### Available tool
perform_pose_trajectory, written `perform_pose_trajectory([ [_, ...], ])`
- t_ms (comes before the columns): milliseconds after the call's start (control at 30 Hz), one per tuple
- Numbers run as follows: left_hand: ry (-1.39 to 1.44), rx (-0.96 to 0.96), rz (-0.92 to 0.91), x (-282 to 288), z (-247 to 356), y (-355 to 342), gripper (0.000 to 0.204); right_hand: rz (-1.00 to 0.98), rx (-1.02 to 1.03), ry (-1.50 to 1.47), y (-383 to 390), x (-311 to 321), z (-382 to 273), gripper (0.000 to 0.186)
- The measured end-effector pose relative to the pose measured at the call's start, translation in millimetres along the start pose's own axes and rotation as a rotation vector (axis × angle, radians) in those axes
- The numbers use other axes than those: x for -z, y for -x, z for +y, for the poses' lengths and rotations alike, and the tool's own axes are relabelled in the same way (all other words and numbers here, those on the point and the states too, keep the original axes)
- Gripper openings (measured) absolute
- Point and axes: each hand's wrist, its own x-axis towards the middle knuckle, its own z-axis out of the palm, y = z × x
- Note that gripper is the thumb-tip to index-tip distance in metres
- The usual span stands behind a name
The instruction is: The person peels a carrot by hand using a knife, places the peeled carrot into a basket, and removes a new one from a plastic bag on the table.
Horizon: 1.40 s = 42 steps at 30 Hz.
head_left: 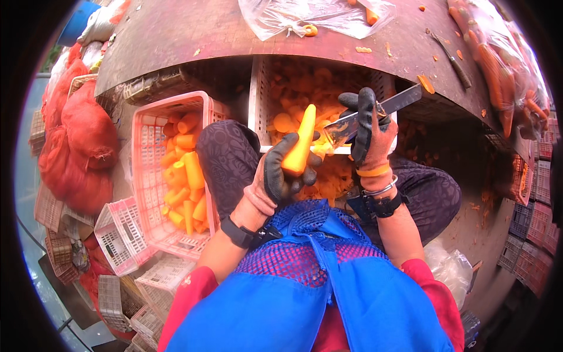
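My left hand (278, 174), in a black-palmed glove, is closed round the thick end of a peeled carrot (302, 139), its narrow tip pointing up and away. In my right hand (372, 132), gloved alike, is a long flat metal-bladed peeling knife (403, 100); its lower end lies close to the carrot, with a small gap seen between them. Below both hands, a white crate (258, 97) between my knees holds orange peelings and carrot ends. More peelings (329, 185) lie in front of my lap.
At my left stands a pink crate (205, 111) of peeled carrots (185, 170). A worn table (193, 35) spans the far side, bearing a clear plastic bag (270, 17), a knife (454, 61) and bagged carrots (492, 58). Red mesh sacks (85, 141) and stacked crates (120, 234) line the left.
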Motion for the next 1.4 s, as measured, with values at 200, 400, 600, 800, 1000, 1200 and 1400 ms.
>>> perform_pose_trajectory([
  [200,-0.582,-0.554,0.015,-2.9,-8.5,-5.0,0.044,-0.274,0.034,0.227,28.9,2.0,46.1,0.029],
  [400,-0.231,-0.197,-0.041,-0.2,0.7,1.6,0.047,-0.092,0.038,0.083,-39.8,-3.5,38.5,0.024],
  [600,0.514,0.305,-0.093,5.8,9.3,-3.2,0.054,0.060,0.010,0.066,-73.7,18.9,31.6,0.033],
  [800,0.762,0.316,-0.308,7.5,9.7,-3.7,0.052,0.056,0.037,-0.165,-29.5,20.0,1.3,0.032],
  [1000,0.606,0.394,-0.283,10.3,4.7,6.8,0.049,-0.024,-0.004,0.008,-39.0,27.8,52.9,0.024],
  [1200,0.126,0.176,-0.256,-13.0,30.3,11.9,0.051,-0.122,0.103,-0.088,-70.9,39.1,14.1,0.031],
  [1400,-0.573,0.131,0.112,1.2,20.2,0.2,0.052,-0.399,0.335,0.765,-13.1,39.6,-0.5,0.020],
])
